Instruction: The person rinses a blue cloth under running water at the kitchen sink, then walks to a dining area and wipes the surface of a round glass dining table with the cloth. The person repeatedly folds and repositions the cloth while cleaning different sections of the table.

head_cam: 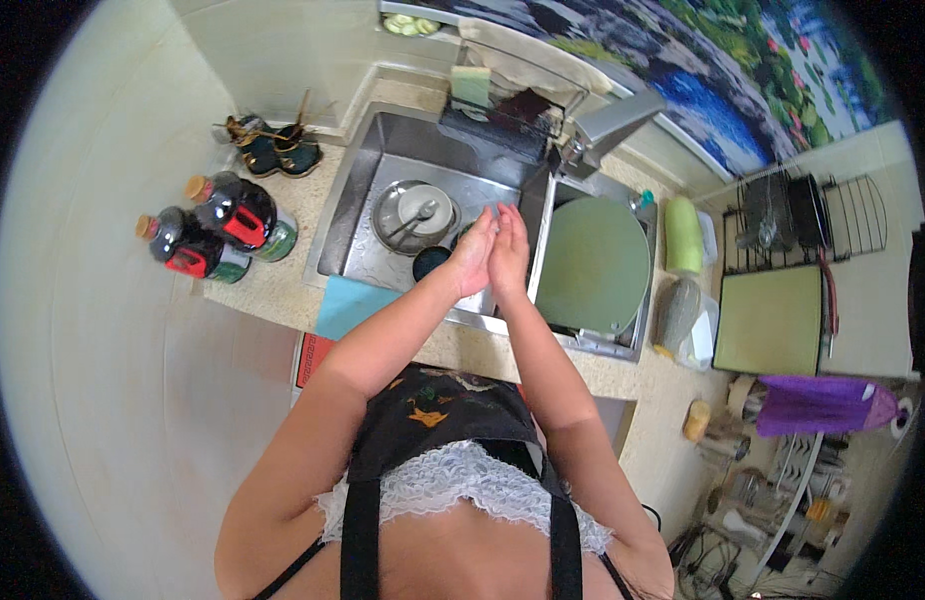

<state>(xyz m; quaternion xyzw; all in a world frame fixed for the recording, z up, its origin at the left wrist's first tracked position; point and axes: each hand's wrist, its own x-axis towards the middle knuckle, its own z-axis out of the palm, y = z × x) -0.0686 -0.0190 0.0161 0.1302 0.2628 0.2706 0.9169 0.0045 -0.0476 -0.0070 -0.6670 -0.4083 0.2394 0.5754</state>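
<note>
My left hand (pixel 474 259) and my right hand (pixel 510 255) meet over the right side of a stainless steel sink basin (pixel 485 187). They touch along their inner edges, fingers stretched forward, and nothing shows in either. Below and left of them, a white bowl (pixel 414 201) sits in a metal bowl (pixel 387 221), with a metal spoon (pixel 426 211) lying in the white one. Close to my left wrist stands a small dark bowl (pixel 431 262). Another round dish behind my left fingers is mostly hidden. The grey faucet (pixel 620 124) rises behind the basins at the right.
A round green board (pixel 594 262) covers much of the right basin. A light blue cloth (pixel 357 306) hangs over the sink's front edge. Two dark bottles (pixel 241 214) (pixel 189 244) stand left. A black rack (pixel 500 131) holds a sponge (pixel 471 86). Gourds (pixel 683 236) (pixel 678 311) lie right.
</note>
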